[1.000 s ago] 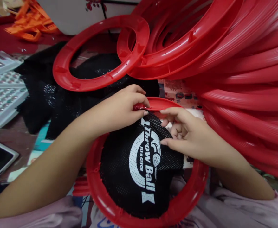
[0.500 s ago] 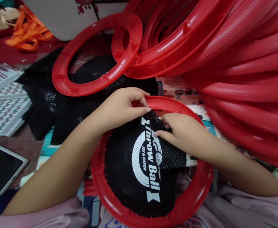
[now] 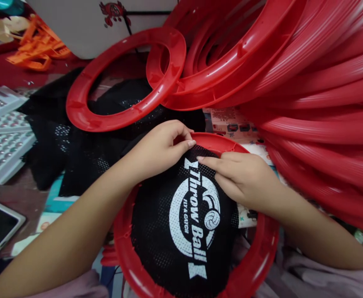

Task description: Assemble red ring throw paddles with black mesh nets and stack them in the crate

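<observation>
Head view: one black mesh panel (image 3: 181, 225) printed "Throw Ball", lower centre, lying within one red plastic ring (image 3: 123, 244). Left hand (image 3: 165, 147), centre: thumb and fingers pinched on the panel's top edge. Right hand (image 3: 246, 176), right of centre: index finger extended onto the mesh, others curled; whether it grips cannot be told. Upper centre: second red ring (image 3: 116, 122). Right: stacked red rings (image 3: 320, 128). Upper left: orange plastic parts (image 3: 35, 49). Left: white compartment trays (image 3: 7, 153).

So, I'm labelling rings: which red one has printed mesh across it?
The red ring nearest the camera, with "Throw Ball" on its black mesh. The loose ring beyond and the stacked rings at right show no such print.
</observation>
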A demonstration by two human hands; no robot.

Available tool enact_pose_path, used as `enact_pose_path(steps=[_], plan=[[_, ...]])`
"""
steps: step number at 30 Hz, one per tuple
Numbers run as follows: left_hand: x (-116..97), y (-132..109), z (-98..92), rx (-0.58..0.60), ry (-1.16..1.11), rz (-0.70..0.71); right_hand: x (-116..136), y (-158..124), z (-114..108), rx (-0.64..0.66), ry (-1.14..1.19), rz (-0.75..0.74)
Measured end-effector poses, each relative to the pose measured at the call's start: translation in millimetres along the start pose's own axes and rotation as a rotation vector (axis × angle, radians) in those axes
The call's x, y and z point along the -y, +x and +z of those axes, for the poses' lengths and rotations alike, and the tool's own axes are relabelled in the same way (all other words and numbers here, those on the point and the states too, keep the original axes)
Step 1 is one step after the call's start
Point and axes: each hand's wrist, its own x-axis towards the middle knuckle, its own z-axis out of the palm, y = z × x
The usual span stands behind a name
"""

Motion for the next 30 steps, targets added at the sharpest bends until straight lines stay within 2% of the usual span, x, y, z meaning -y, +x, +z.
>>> enact_pose_path(steps=[4, 9, 17, 21, 24, 30], plan=[[-1.4, 1.1, 2.1, -0.009, 0.046, 0.006, 2.9, 1.1, 1.2, 0.041, -0.191, 0.053], [-1.8, 2.5, 4.3, -0.017, 0.123, 0.047, 7.0, 1.7, -1.2, 0.069, -0.308, 0.062], [-0.7, 1.8, 9.5, -0.049, 0.223, 0.098, -0.1, -0.7, -4.5, 0.043, -0.223, 0.131], [1.2, -4.4, 8.7, 0.007, 0.222, 0.223, -5.9, -1.0, -4.2, -0.031, -0.249, 0.102], [1.7, -7.4, 9.2, 0.053, 0.294, 0.217, -9.9, 0.2, -1.4, -0.080, -0.283, 0.094], [2.9, -9.1, 11.7, 0.042, 0.369, 0.248, -16.2, 3.8, 1.9, -0.084, -0.249, 0.107]])
